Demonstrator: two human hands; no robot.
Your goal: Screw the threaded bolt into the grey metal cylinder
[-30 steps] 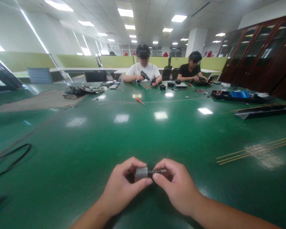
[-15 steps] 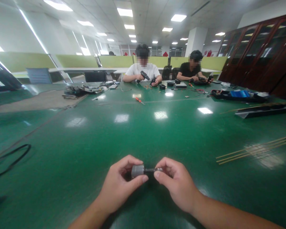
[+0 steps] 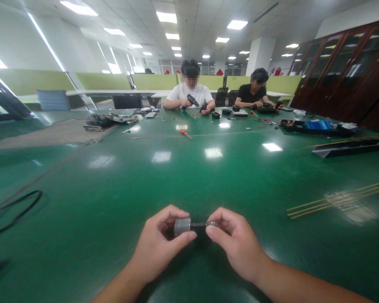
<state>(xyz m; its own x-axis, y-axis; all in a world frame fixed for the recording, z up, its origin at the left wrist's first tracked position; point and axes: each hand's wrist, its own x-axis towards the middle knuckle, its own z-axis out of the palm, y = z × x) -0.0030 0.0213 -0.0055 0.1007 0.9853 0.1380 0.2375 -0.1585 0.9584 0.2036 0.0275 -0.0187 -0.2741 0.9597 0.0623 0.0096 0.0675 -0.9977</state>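
Low in the middle of the head view, my left hand (image 3: 159, 244) is closed around a grey metal cylinder with a thin dark shaft (image 3: 182, 226). Its thumb lies along the near side and the fingers curl over the far side. At the shaft's right end, my right hand (image 3: 236, 242) pinches a shiny metal tip between thumb and forefinger. The part lies level between both hands, just above the green tabletop (image 3: 139, 189). The left end of the cylinder is partly hidden in my left palm.
An orange screwdriver (image 3: 185, 134) lies farther off. Thin rods (image 3: 337, 200) are at the right, a black cable (image 3: 22, 210) at the left. Across the table, one person holds a power drill (image 3: 192, 100); another works beside black boxes (image 3: 226, 112). Electronic parts (image 3: 109, 120) lie at the back left.
My right hand has shifted very slightly to the right at the shaft's end. My left hand and the cylinder stay in place.
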